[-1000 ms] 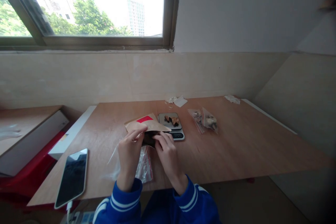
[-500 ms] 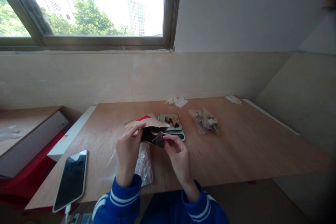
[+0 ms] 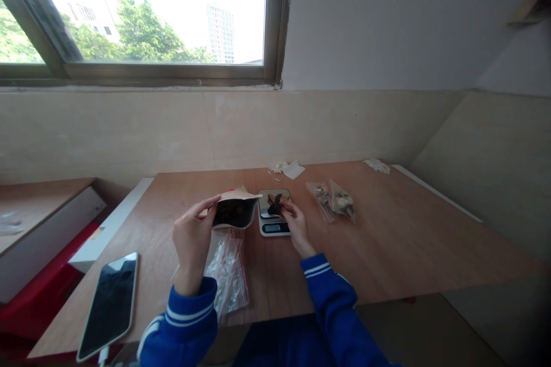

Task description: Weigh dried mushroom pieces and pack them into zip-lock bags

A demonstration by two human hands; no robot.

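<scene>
My left hand (image 3: 191, 238) grips the side of a brown paper bag (image 3: 236, 195), whose dark mouth gapes toward me. Over a small digital kitchen scale (image 3: 282, 230), my right hand (image 3: 297, 228) pinches a dark dried piece (image 3: 274, 208) between thumb and fingers. Brown dried pieces (image 3: 271, 198) lie on the scale's metal plate, partly covered by the dark one. Whether the dark piece rests on the plate, I cannot tell. Below the paper bag lie clear zip bags (image 3: 228, 275) with red seal lines.
Two filled zip bags (image 3: 343, 203) lie right of the scale. White scraps and a paper piece (image 3: 294, 170) sit at the table's back, with another crumpled white bit (image 3: 377, 166) farther right. A phone (image 3: 109, 304) with a cable lies at the left edge.
My right hand has moved from the paper bag's mouth to the scale plate, carrying the dark dried piece. My left hand and the bag have shifted slightly left.
</scene>
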